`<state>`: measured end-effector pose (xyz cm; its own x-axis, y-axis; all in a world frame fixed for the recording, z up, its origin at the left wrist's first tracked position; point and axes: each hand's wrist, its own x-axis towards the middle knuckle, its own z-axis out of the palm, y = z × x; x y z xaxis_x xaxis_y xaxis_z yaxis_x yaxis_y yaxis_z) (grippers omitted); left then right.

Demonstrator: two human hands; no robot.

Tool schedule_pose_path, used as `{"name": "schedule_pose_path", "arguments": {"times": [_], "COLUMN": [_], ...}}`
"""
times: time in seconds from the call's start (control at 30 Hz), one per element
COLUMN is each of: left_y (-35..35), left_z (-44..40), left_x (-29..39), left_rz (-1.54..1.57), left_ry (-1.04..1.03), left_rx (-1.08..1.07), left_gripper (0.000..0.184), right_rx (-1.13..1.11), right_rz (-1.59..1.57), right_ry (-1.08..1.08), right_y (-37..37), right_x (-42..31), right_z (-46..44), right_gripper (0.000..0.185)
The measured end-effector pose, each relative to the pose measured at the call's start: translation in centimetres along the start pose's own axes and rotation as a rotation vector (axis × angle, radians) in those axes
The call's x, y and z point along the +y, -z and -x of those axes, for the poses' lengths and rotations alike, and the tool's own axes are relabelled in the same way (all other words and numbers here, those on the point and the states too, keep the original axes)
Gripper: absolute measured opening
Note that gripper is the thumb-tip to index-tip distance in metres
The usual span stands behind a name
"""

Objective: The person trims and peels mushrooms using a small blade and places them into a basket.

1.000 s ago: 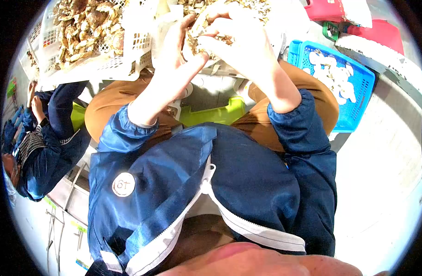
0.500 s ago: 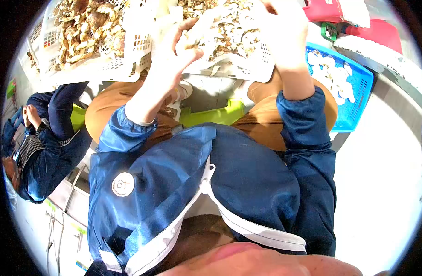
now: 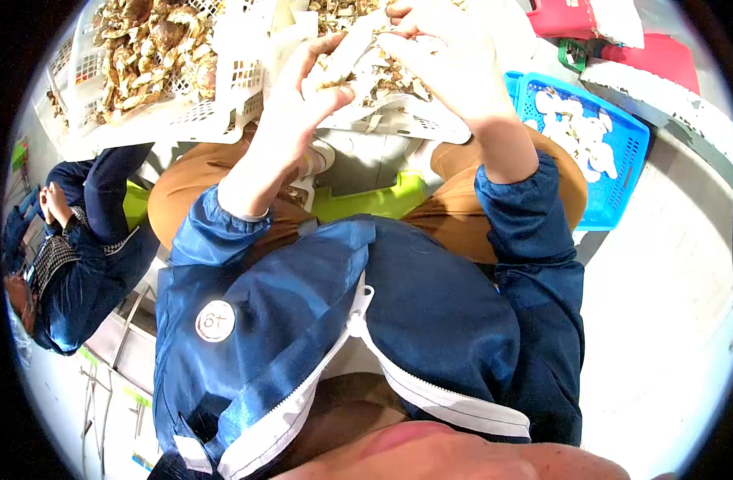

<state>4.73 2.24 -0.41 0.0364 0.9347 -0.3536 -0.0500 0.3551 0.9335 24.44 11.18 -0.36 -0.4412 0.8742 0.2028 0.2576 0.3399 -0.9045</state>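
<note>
My left hand [image 3: 290,92] is closed around a pale, elongated mushroom [image 3: 338,66], over the front of a white perforated basket [image 3: 418,122]. Glare washes out much of the mushroom's outline. Close beside its upper end is my right hand [image 3: 450,68], with the fingers bent and drawn together. Whatever those fingers grip, if anything, is lost in the bright light. Beneath both hands, brown and cream mushroom pieces [image 3: 402,86] lie in the basket.
To the left, another white basket [image 3: 174,128] holds brown mushrooms [image 3: 154,56]. A blue basket [image 3: 622,188] with white pieces [image 3: 578,132] stands at right. Red containers [image 3: 650,60] sit at upper right. A co-worker [image 3: 82,248] sits at left. Something lime green [image 3: 370,200] shows between my knees.
My right hand has moved left and inward from the basket's right side to the mushroom. My left hand keeps its hold in nearly the same spot.
</note>
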Motion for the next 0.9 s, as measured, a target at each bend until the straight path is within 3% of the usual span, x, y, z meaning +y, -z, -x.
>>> {"name": "schedule_pose_path", "arguments": {"times": [0.13, 0.27, 0.33, 0.4, 0.47, 0.57, 0.67, 0.83, 0.9], "left_y": [-0.3, 0.5, 0.8, 2.1, 2.2, 2.1, 2.4, 1.3, 1.0], "left_z": [0.0, -0.1, -0.5, -1.0, -1.1, -1.1, -1.3, -1.1, -1.1], "left_x": [0.5, -0.2, 0.1, -1.3, -0.8, -0.8, -1.6, 0.4, 0.3], "left_rz": [-0.047, 0.328, 0.652, 0.783, 1.01, 0.938, 0.892, 0.491, 0.439], "left_ry": [0.003, 0.201, 0.265, 0.266, 0.292, 0.276, 0.221, 0.142, 0.118], "left_rx": [-0.016, -0.057, -0.016, -0.005, -0.191, -0.215, -0.275, -0.126, -0.127], "left_gripper": [0.064, 0.061, 0.057, 0.051, 0.053, 0.054, 0.055, 0.058, 0.059], "right_rx": [0.032, 0.147, 0.186, 0.191, 0.017, -0.261, -0.301, -0.327, -0.286], "right_rz": [0.025, 0.092, 0.111, 0.254, 0.144, -0.068, -0.1, -0.386, -0.236], "right_ry": [-0.046, -0.311, -0.184, 0.006, -0.061, -0.079, -0.027, -0.294, -0.071], "right_y": [-0.1, 0.5, 0.9, 1.3, 0.9, 0.9, 0.8, 1.3, 1.4], "right_x": [-0.5, -1.1, -0.6, -0.9, -1.3, -1.8, -2.0, -2.4, -2.3], "right_z": [0.0, -0.3, -0.3, -0.4, -0.2, -0.2, -0.2, -0.1, -0.1], "right_gripper": [0.01, 0.01, 0.007, 0.007, 0.009, 0.013, 0.012, 0.009, 0.008]}}
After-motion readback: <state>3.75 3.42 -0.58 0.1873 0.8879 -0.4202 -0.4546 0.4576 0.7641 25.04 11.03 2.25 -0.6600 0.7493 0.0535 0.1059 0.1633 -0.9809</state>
